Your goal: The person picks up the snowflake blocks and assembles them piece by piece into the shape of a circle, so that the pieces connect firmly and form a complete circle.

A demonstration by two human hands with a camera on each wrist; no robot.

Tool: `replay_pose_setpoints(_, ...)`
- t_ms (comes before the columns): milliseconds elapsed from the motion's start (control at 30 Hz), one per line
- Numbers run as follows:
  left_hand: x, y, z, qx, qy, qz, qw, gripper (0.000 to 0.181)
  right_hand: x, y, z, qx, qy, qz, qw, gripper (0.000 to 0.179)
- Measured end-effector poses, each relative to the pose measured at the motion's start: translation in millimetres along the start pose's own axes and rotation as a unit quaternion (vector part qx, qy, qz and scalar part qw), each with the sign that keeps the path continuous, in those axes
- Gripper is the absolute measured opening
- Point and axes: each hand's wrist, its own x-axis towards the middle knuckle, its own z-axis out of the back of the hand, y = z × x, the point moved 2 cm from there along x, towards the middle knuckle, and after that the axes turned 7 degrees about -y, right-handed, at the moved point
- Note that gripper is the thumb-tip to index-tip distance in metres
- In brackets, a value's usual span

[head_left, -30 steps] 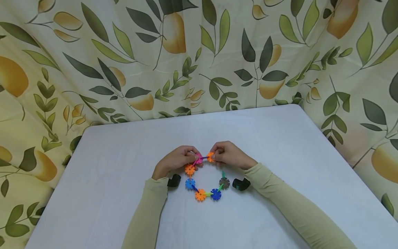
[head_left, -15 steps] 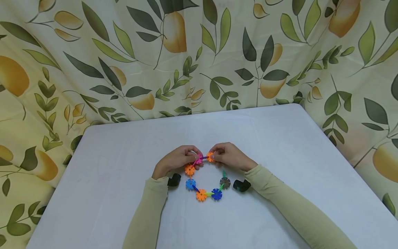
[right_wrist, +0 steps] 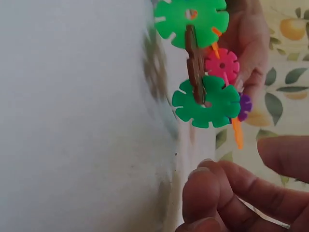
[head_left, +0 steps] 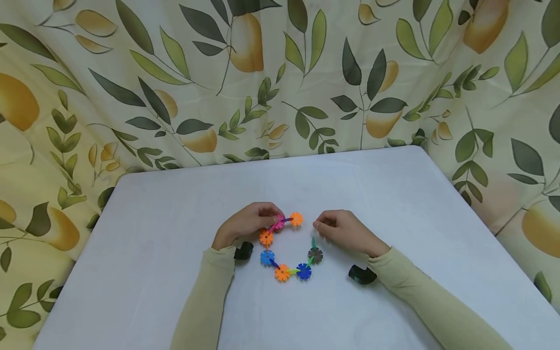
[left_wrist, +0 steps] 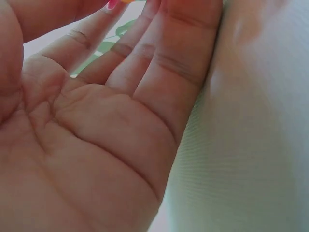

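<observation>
An unclosed ring of slotted, flower-shaped interlocking discs lies at the middle of the head view. My left hand (head_left: 245, 223) pinches the pink disc (head_left: 278, 223) at its upper left. Beyond that, a purple disc links to an orange disc (head_left: 296, 218) at one end of the chain. A green disc (head_left: 313, 242) on the brown disc (head_left: 315, 254) forms the other end, with a gap between the two ends. Right of this gap is my right hand (head_left: 347, 231), fingers loosely bent and holding nothing. In the right wrist view its thumb stands apart from the fingers, below the green disc (right_wrist: 207, 103).
Black wrist devices sit beside the left wrist (head_left: 243, 251) and the right wrist (head_left: 362, 275). A white-covered table (head_left: 175, 204) lies beneath, backed by a leaf-and-fruit patterned curtain (head_left: 197, 97).
My right hand has let go of the orange end disc and moved right and slightly toward me. My left hand keeps its pinch on the pink disc.
</observation>
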Motion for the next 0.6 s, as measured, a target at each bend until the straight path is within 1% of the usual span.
replay_pose_setpoints(67, -1.0, -1.3, 0.5, 0.015, -0.006, -0.004, 0.9999, 0.019, -8.7, 2, 0, -0.012, 0.003, 0.009, 0.9999, 0.016)
replay_pose_setpoints(233, -0.9, -1.5, 0.2, 0.015, -0.008, -0.004, 0.9998, 0.019, -22.7, 5, -6, -0.031, 0.017, 0.025, 0.9991, 0.017)
replay_pose_setpoints(433, -1.4, 1.3, 1.9, 0.014, -0.020, 0.000, 0.9997, 0.017, -25.9, 7, -12, -0.018, 0.031, 0.050, 0.9981, 0.014)
replay_pose_setpoints(600, -1.8, -0.7, 2.3, 0.010, -0.023, 0.002, 0.9997, 0.016, -25.3, 8, -13, -0.008, 0.028, 0.066, 0.9974, 0.011)
